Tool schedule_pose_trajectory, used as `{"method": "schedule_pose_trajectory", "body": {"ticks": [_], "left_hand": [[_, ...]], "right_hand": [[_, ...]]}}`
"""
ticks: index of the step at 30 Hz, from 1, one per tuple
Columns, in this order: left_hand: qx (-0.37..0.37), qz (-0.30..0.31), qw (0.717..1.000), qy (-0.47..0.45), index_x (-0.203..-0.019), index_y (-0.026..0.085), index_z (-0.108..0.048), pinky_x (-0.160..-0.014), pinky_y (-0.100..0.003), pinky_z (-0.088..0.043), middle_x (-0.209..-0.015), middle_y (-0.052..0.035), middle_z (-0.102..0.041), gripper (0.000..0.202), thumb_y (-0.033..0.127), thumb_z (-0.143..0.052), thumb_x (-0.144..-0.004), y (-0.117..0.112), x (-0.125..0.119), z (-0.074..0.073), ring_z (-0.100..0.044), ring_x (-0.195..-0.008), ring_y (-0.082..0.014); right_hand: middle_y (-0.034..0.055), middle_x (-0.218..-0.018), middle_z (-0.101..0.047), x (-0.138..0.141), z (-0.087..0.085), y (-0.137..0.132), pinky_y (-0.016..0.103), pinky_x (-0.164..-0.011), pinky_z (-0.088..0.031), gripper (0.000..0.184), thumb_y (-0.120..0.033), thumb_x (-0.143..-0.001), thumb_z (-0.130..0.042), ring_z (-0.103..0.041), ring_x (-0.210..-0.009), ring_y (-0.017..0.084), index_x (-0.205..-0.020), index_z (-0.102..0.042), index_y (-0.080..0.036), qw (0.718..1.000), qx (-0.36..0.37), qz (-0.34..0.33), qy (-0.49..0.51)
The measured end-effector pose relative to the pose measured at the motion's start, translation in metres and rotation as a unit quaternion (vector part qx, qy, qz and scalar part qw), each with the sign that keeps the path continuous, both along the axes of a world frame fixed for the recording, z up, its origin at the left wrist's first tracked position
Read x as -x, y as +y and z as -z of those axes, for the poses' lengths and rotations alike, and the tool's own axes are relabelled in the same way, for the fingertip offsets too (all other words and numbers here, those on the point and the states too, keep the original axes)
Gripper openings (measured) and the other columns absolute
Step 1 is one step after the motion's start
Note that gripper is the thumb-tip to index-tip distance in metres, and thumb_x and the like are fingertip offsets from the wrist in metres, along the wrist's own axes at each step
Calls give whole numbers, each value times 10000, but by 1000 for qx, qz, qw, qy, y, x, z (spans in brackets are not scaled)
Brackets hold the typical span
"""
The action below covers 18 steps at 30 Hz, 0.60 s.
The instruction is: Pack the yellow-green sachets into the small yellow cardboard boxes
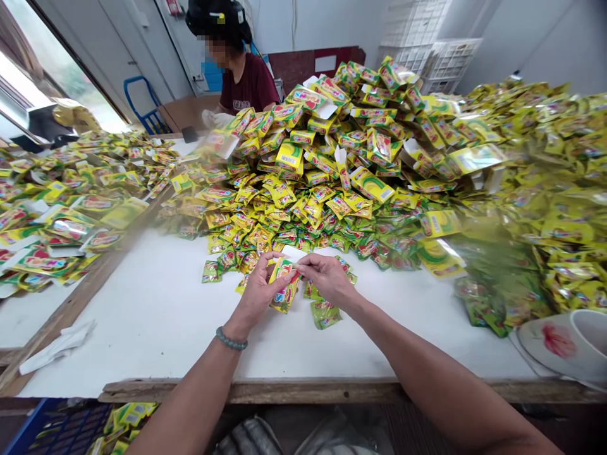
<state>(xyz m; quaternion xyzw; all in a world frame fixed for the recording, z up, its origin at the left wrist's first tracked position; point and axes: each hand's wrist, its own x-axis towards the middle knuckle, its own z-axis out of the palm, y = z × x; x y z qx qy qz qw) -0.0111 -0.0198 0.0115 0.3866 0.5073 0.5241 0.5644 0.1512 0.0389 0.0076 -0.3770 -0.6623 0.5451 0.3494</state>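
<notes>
A small yellow and green candy box [283, 292] with red and blue lettering is held in my left hand [258, 291], thumb across its front. Its white flap [293, 254] stands out at the upper end. My right hand [327, 276] is closed in a pinch at that open end, touching the box's edge; what lies between those fingertips is too small to make out. Just under and beside the hands lie a few loose green sachets [325, 314]. Beyond them spreads a heap of yellow and green sachets [284, 208].
Many candy boxes [379, 145] are piled behind the sachets. More boxes [52, 259] lie left of a wooden strip [90, 281]. A flowered mug [552, 341] stands at right on the white table [165, 328]. Below is a blue crate [52, 426]. Across sits a person [249, 82].
</notes>
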Motion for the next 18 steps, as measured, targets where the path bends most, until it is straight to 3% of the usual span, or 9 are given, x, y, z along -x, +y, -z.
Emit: {"method": "schedule_pose_trajectory", "body": {"ticks": [2,5,10,14,18], "left_hand": [[9,3,1000,-12,-1111,248,-473,-593,-286,-542,-836,14,-700,596,419,-843,-676,0,-1,0,-688,-621,-178],[16,-2,999,-31,-1104,247,-458,-577,-287,-538,-826,18,-700,608,416,-843,-665,0,-1,0,-680,-602,-175],[4,-55,998,-45,-1057,252,-381,-551,-235,-499,-759,49,-700,681,376,-879,-609,-1,-3,1,-659,-571,-147],[-2,-31,999,-27,-1049,243,-382,-587,-258,-526,-733,34,-716,667,387,-875,-624,-2,-2,5,-677,-591,-165],[-2,-34,999,-13,-1072,230,-405,-603,-270,-543,-749,12,-733,660,385,-871,-631,-1,-1,8,-688,-598,-170]], "right_hand": [[-17,-674,-619,-1,0,0,236,-542,-400,213,-374,-837,-617,-529,-579,122,-924,-665,-185,1000,1,-5,8],[6,-802,-687,-1,-2,-1,253,-582,-452,383,-342,-846,-624,-589,-638,141,-1202,-612,-199,1000,-18,-3,5],[39,-977,-750,-5,-11,-1,293,-772,-504,182,-317,-880,-610,-665,-880,184,-953,-753,-232,992,-121,-19,-43],[13,-803,-749,-4,-17,-2,283,-739,-480,197,-318,-893,-618,-663,-795,175,-783,-747,-217,992,-105,-14,-71],[16,-823,-757,-1,-14,-2,292,-749,-471,85,-268,-821,-696,-658,-788,174,-830,-756,-208,991,-94,17,-95]]}}
